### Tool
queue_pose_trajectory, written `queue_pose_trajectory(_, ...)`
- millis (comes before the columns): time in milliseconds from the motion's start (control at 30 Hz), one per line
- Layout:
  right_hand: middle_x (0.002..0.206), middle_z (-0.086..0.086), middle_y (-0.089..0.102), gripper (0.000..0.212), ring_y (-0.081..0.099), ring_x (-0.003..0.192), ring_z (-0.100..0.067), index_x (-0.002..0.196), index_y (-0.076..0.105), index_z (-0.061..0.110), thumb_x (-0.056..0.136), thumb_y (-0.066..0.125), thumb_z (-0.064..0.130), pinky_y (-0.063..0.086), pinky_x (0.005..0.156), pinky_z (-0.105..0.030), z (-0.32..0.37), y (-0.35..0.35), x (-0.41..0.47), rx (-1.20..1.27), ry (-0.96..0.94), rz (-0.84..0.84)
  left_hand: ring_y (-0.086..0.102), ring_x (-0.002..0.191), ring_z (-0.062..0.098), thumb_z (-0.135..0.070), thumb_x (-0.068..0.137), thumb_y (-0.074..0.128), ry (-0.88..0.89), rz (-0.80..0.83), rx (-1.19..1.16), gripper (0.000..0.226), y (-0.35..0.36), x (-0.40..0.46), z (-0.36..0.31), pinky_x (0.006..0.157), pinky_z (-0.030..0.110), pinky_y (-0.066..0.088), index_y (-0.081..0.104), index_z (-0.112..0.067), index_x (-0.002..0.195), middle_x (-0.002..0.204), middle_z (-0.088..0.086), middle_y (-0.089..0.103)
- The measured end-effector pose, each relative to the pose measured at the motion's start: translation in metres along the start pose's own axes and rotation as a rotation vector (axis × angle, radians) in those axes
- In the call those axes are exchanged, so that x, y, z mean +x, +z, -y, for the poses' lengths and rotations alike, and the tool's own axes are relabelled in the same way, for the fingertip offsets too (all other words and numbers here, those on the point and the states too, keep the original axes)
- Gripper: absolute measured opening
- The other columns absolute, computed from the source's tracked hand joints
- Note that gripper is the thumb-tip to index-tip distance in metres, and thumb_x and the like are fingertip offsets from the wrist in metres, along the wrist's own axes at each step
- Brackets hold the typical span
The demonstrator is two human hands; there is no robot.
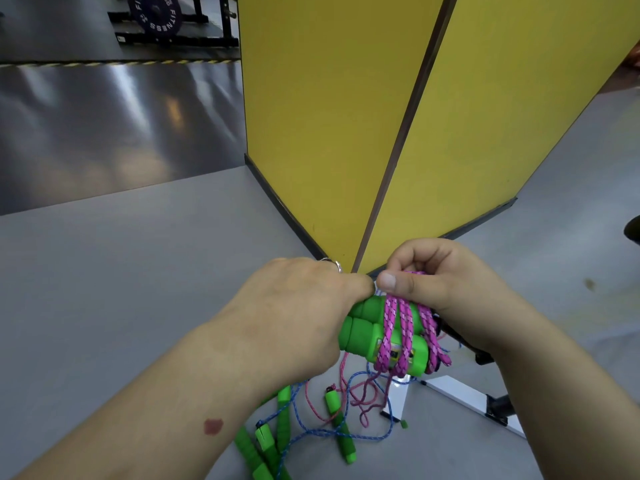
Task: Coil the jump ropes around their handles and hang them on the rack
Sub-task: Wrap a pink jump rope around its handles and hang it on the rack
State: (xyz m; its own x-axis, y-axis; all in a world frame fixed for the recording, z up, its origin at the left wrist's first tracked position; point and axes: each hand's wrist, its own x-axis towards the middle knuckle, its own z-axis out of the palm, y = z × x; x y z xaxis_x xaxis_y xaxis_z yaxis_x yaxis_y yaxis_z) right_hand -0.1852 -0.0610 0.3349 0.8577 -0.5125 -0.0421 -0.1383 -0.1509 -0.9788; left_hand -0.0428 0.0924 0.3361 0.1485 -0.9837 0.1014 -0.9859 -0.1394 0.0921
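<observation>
**Keep the pink rope tight while wrapping the green handles**

At the lower centre of the frame, the left hand [301,306] grips the two green handles [370,327] side by side. The right hand [446,278] pinches the pink rope [398,323] coiled around them. I think each new turn should lie tightly beside the previous one. Other jump ropes [311,424] lie tangled on the floor [121,271] below.

we note a grey floor [121,271], matte near us and glossy farther back, where it reflects overhead light. a black-and-yellow hazard strip [114,63] crosses it. two yellow partition panels [329,116] meet at a dark seam. a black weight rack [173,22] stands at top left.
</observation>
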Motion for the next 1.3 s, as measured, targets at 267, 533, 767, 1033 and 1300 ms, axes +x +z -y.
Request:
queue_pose_trajectory(267, 0.052, -0.002, 0.051, 0.038, 0.049, 0.040, -0.011, 0.071, 0.053, 0.008, 0.081, 0.081, 0.030, 0.046, 0.043, -0.020, -0.012, 0.003, 0.006, 0.396, 0.170, -0.013, 0.054, 0.071, 0.012, -0.028, 0.076, 0.066, 0.039, -0.096, -0.111, 0.041, -0.005, 0.001, -0.001, 0.055, 0.033, 0.045, 0.030, -0.046, 0.085, 0.073, -0.010, 0.050)
queue_pose_trajectory(533, 0.066, -0.010, 0.047, 0.043, 0.045, 0.050, -0.016, 0.071, 0.061, 0.013, 0.100, 0.039, -0.009, 0.036, 0.053, -0.031, -0.035, 0.024, 0.007, 0.128, 0.251, 0.075, 0.055, 0.069, 0.016, -0.024, 0.072, 0.060, -0.224, -0.142, -0.157, 0.025, -0.010, 0.002, 0.006, 0.056, 0.034, 0.050, 0.049, -0.037, 0.090, 0.076, -0.008, 0.051)
queue_pose_trajectory(767, 0.059, 0.009, 0.044, 0.033, 0.037, 0.057, -0.016, 0.083, 0.064, 0.022, 0.101, 0.044, 0.041, 0.031, 0.054, -0.034, -0.016, 0.041, 0.002, -0.306, 0.266, 0.082, 0.051, 0.068, 0.025, -0.022, 0.076, 0.059, -0.421, -0.190, -0.072, 0.029, 0.001, 0.005, 0.018, 0.056, 0.033, 0.042, 0.051, -0.036, 0.099, 0.080, -0.007, 0.046)
queue_pose_trajectory(1033, 0.064, 0.008, 0.045, 0.031, 0.042, 0.056, -0.005, 0.082, 0.059, 0.029, 0.103, 0.042, 0.044, 0.039, 0.057, -0.026, 0.026, 0.046, -0.016, -0.715, 0.076, 0.220, 0.051, 0.072, 0.027, -0.020, 0.079, 0.060, -0.467, -0.181, -0.028, 0.031, 0.006, 0.006, 0.025, 0.058, 0.034, 0.044, 0.052, -0.035, 0.104, 0.080, -0.005, 0.045)
queue_pose_trajectory(1300, 0.066, 0.008, 0.060, 0.015, 0.052, 0.059, -0.013, 0.087, 0.068, 0.029, 0.095, 0.060, 0.039, 0.045, 0.058, -0.036, 0.047, 0.023, -0.024, -0.677, 0.026, 0.157, 0.042, 0.074, 0.023, -0.016, 0.080, 0.059, -0.353, -0.089, 0.070, 0.032, 0.012, 0.003, 0.008, 0.061, 0.033, 0.030, 0.049, -0.035, 0.104, 0.077, -0.005, 0.036)
